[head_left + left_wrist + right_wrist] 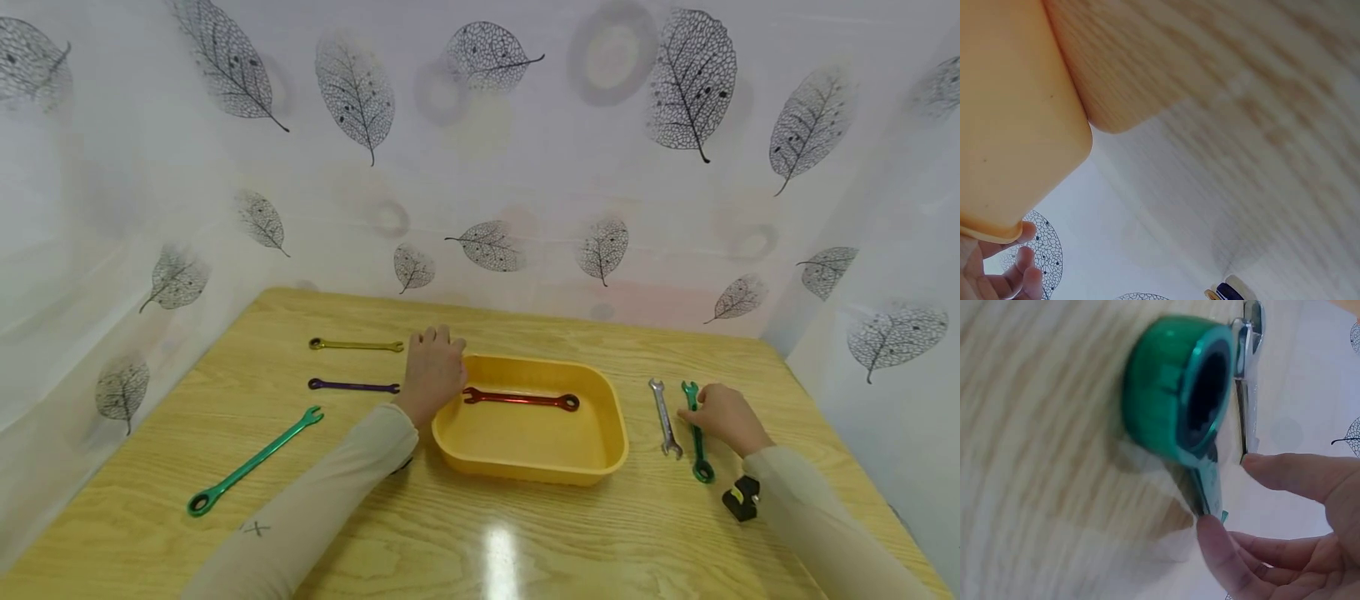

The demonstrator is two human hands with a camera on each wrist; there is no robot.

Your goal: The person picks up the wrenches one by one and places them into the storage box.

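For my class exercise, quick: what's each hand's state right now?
Left hand: holding the yellow tray by its rim.
Right hand: open, thumb and finger apart at the green wrench beside the silver one.

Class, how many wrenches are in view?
6: gold, purple and green left of the tray; red inside it; silver and another green right of it. More may be hidden.

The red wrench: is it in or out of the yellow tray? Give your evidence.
In: the red wrench lies inside the yellow tray, within its rim in the head view.
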